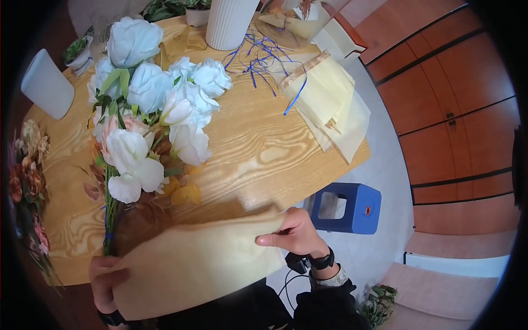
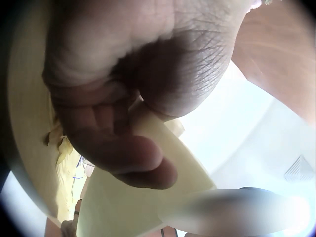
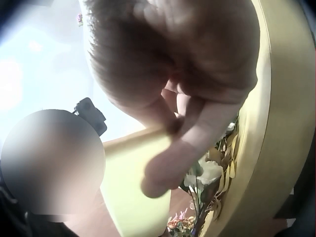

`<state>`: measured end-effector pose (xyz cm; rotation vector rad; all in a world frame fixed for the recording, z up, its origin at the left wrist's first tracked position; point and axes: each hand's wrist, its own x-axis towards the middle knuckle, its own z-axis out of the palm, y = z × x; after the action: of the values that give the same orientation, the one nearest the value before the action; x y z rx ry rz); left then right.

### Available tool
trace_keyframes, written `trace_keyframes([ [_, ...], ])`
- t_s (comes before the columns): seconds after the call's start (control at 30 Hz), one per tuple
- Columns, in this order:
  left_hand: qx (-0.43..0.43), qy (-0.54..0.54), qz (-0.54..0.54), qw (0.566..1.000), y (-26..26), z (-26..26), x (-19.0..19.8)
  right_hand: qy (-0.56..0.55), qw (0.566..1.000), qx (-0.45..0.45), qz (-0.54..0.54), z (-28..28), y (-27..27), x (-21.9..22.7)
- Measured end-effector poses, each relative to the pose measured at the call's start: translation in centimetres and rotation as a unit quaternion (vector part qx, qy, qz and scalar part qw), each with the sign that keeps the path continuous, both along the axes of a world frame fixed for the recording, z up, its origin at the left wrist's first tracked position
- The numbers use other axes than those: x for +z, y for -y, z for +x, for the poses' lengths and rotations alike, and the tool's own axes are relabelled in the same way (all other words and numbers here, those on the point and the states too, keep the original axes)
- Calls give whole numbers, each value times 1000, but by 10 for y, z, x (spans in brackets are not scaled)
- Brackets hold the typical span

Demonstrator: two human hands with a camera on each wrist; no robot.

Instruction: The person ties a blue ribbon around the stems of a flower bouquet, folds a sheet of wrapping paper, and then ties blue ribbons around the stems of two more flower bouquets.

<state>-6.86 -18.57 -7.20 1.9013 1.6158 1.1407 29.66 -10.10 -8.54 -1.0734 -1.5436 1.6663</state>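
Note:
A sheet of cream wrapping paper (image 1: pixel 203 258) is stretched between both hands in front of the body, at the near edge of the table. My left hand (image 1: pixel 104 280) grips its left end; in the left wrist view the fingers (image 2: pixel 133 158) curl over the paper. At the right end, my right hand (image 1: pixel 300 234) pinches the upper corner between thumb and fingers, also seen in the right wrist view. Just beyond the paper lies a bouquet of white and pale blue flowers (image 1: pixel 148 88). Its green stems (image 1: pixel 111 220), tied with blue, point toward my left hand.
More cream paper sheets (image 1: pixel 330 99) lie at the table's right side, beside tangled blue ribbon (image 1: pixel 264 55). A white ribbed vase (image 1: pixel 231 22) stands at the back. Dried flowers (image 1: pixel 30 176) lie at the left edge. A blue stool (image 1: pixel 346 209) stands on the floor at right.

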Motion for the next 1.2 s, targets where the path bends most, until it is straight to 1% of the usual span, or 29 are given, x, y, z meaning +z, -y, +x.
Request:
trace_keyframes([
  [0.03,-1,-2,1,1000,3,-5,-2,27,999,-11,18,-3,-2,4],
  [0.07,-10,236,-97,967,10,-14,-5,-13,999,-37,-23,-4,-6,17],
  [0.1,-17,459,-190,868,16,-24,-9,-15,999,-37,-25,-2,-6,16],
  [0.13,-17,458,-191,868,18,-30,-13,-47,998,-33,-19,1,-6,13],
  [0.2,-68,495,-230,835,19,-39,-20,-116,993,-23,-26,6,-7,3],
  [0.23,-70,493,-231,836,15,-29,-14,-118,992,-26,-25,7,-7,-1],
  [0.3,87,426,-192,880,3,14,7,-80,992,-85,47,7,-5,-8],
  [0.33,86,424,-192,881,-4,37,18,-81,992,-86,47,7,-5,-6],
  [0.4,208,527,-194,801,-15,70,35,-109,991,-73,31,10,-4,3],
  [0.43,209,526,-195,801,-12,66,36,-109,991,-74,30,8,-5,7],
  [0.5,123,363,-255,888,-3,46,32,-26,996,-21,88,6,-6,15],
  [0.53,-33,396,-298,868,-9,23,23,-27,996,-23,87,7,-5,16],
  [0.57,-33,395,-299,868,-4,15,20,-26,997,-38,61,8,-4,17],
  [0.63,-63,321,-288,900,-2,11,25,-25,998,-51,32,11,-3,14],
  [0.67,-62,321,-290,899,1,9,20,-84,995,-48,19,15,-3,8],
  [0.7,0,348,-276,896,7,9,12,-142,989,-47,6,16,-1,5],
  [0.73,61,374,-259,889,8,10,7,-142,989,-49,6,16,0,5],
  [0.8,73,391,-235,887,3,27,11,-183,969,-140,-93,10,2,3],
  [0.83,88,409,-210,884,-1,34,12,-183,969,-139,-93,5,1,7],
  [0.87,89,409,-210,884,-7,34,11,-270,940,-169,-120,-3,-1,15],
  [0.9,14,460,-274,844,-14,33,8,-354,902,-196,-148,-8,-2,18],
  [0.93,-60,506,-336,792,-19,33,6,-340,912,-174,-152,-3,0,12],
  [0.97,-57,504,-338,793,-22,44,6,-342,910,-174,-156,-4,4,6],
  [1.03,47,481,-349,803,-26,81,10,-380,905,-131,-142,-8,11,-3],
  [1.07,47,480,-351,802,-27,88,10,-386,905,-125,-124,-13,12,-5],
  [1.1,12,483,-378,790,-28,94,9,-385,906,-127,-125,-16,14,-4],
  [1.13,-24,486,-401,776,-29,98,7,-277,936,-164,-144,-19,15,-1],
  [1.17,-29,489,-398,776,-30,100,6,-165,953,-199,-157,-23,13,3],
  [1.2,-56,462,-443,766,-31,102,4,-181,944,-240,-140,-33,9,7],
])
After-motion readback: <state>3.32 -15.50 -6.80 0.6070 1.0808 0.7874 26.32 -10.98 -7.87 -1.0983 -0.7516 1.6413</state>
